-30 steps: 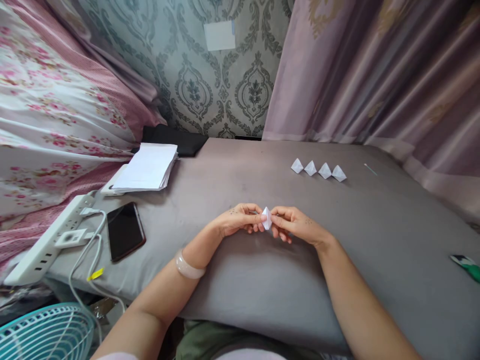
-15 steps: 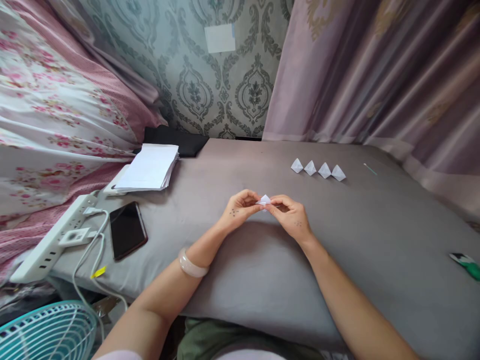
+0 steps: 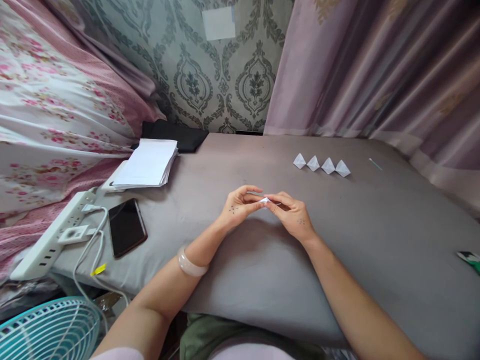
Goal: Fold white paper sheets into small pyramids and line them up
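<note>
A small piece of folded white paper (image 3: 265,200) is pinched between my two hands above the middle of the table. My left hand (image 3: 240,206) has its thumb on the paper's left side, its index finger lifted a little over it. From the other side my right hand (image 3: 291,212) grips the paper between thumb and fingers, which hide most of it. Beyond my right hand several folded white paper pieces (image 3: 313,163) with pointed tops stand in a row, apart from my hands.
At the left lie a stack of white paper (image 3: 148,164), a dark phone (image 3: 127,227) and a white power strip (image 3: 56,240) with cables. A turquoise fan (image 3: 48,330) stands below the table's left edge. A thin stick (image 3: 375,164) and a green-handled object (image 3: 470,260) lie right.
The folded paper shows less between my fingers, its point lower. My left index finger has risen off it a little. The view has tilted slightly down.
</note>
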Demonstrator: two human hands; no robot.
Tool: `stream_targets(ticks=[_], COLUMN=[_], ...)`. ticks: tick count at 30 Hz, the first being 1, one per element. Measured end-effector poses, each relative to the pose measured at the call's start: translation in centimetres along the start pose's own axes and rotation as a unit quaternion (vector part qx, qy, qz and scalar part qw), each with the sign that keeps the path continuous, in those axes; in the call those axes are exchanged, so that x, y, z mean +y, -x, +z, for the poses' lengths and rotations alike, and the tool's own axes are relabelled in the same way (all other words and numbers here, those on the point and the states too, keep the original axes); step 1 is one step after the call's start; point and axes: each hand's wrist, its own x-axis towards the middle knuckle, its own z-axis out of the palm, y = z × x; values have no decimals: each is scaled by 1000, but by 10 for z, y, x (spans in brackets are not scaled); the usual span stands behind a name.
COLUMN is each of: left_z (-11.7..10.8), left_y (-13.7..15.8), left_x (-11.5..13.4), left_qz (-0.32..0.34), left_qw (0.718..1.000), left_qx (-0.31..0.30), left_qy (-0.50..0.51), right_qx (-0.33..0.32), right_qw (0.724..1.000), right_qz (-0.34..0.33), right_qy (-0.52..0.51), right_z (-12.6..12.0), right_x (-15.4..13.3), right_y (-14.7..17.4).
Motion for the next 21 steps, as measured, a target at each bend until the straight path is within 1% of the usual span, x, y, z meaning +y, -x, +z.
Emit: stream_targets(ticks=[3, 5, 7, 9, 11, 13, 16, 19, 21], left_z=[0, 0, 1, 3, 5, 8, 9, 9, 8], left_y=[-1, -2, -3, -3, -1, 0, 2, 3, 3], left_x=[-2, -5, -8, -10, -10, -7, -1, 2, 2], left_qz=[-15, -24, -35, -51, -61, -60, -55, -63, -68], left_qw=[1000, 1000, 999, 998, 998, 998, 997, 995, 994], left_qx=[8, 15, 20, 15, 12, 20, 36, 43, 45], left_qy=[1, 9, 17, 12, -8, -31, -52, -63, -72], right_qx=[16, 35, 67, 101, 116, 112, 80, 39, 29], right_qw=[1000, 999, 995, 984, 972, 963, 957, 960, 964], right_qz=[8, 27, 64, 112, 152, 175, 192, 196, 197], right_qy=[-3, -16, -46, -90, -135, -171, -201, -195, -174], right_z=[2, 2, 4, 5, 7, 8, 8, 5, 4], right_x=[4, 7, 8, 9, 8, 7, 4, 1, -1], right_y=[0, 0, -2, -4, -5, -4, -3, -3, -3])
